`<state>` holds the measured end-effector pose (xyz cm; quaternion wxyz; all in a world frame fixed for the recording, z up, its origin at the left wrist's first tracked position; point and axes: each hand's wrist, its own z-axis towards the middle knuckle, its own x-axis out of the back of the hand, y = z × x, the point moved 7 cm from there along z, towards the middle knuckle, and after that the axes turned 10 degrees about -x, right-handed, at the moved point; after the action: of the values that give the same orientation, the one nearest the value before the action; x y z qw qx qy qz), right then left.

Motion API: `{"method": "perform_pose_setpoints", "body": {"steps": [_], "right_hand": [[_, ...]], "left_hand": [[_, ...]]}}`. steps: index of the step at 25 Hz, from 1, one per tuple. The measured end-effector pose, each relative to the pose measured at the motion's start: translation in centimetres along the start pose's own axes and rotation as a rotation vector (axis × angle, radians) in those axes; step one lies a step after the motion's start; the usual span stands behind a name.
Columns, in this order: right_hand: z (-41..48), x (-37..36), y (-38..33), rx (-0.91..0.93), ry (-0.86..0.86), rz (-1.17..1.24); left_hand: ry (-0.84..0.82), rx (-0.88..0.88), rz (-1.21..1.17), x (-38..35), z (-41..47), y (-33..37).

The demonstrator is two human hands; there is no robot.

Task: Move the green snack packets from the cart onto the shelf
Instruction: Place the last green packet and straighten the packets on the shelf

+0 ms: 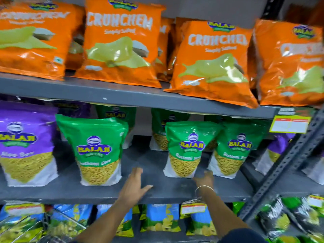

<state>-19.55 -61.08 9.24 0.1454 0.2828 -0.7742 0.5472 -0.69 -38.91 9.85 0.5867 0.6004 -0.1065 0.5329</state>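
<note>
Three green snack packets stand upright along the front of the middle grey shelf (70,188): one at the left (95,151), one in the middle (187,149) and one to the right (233,149), with more green packets behind them. My left hand (135,185) hovers over the bare shelf between the left and middle packets, fingers spread, holding nothing. My right hand (205,178), with a bangle on the wrist, is just below the middle packet's lower right corner, fingers loose and empty. The wire cart (35,227) shows at the bottom left.
Orange packets (119,42) fill the shelf above. Purple packets (24,146) stand at the left end of the middle shelf and at its right end (275,151). Blue and green bags (161,218) line the shelf below. A slotted metal upright (287,160) slants at the right.
</note>
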Motion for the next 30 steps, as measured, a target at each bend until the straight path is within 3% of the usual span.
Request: {"method": "perform_pose_setpoints", "body": {"steps": [3, 6, 11, 14, 16, 17, 19, 20, 22, 24, 30], "right_hand": [[2.8, 0.7, -2.5, 0.168, -0.301, 0.014], [2.8, -0.9, -4.0, 0.271, -0.564, 0.028], [-1.4, -3.7, -3.1, 0.277, -0.607, 0.134], [-5.0, -4.7, -4.2, 0.306, -0.655, 0.132], [-7.3, -1.3, -8.2, 0.48, -0.478, 0.248], [-8.4, 1.3, -10.9, 0.649, -0.246, 0.235], [-12.8, 4.9, -16.1, 1.064, 0.363, -0.099], [-14.7, 4.9, -18.5, 1.195, 0.48, -0.315], [-16.6, 2.5, -21.7, 1.23, 0.275, -0.704], [-16.6, 0.6, -22.5, 1.13, 0.055, -0.902], [-15.6, 3.0, -22.5, 1.105, 0.272, -0.738]], "left_hand": [[-0.078, 0.152, -0.301, -4.1, 7.2, 3.6], [-0.122, 0.246, -0.313, -7.0, 10.0, 5.0], [0.102, 0.329, -0.382, -4.5, 5.9, 3.4], [0.152, 0.31, -0.412, -2.0, 4.1, 2.2], [0.138, 0.306, -0.367, -1.0, 3.7, 2.2], [0.138, 0.304, -0.355, -0.9, 3.7, 2.3], [0.149, 0.294, -0.353, -0.9, 3.4, 2.3], [0.154, 0.296, -0.355, -1.1, 3.4, 2.3], [0.161, 0.311, -0.373, -1.1, 3.3, 2.3], [0.152, 0.322, -0.397, -1.0, 3.3, 2.3], [0.117, 0.313, -0.438, -1.9, 3.4, 2.8]]}}
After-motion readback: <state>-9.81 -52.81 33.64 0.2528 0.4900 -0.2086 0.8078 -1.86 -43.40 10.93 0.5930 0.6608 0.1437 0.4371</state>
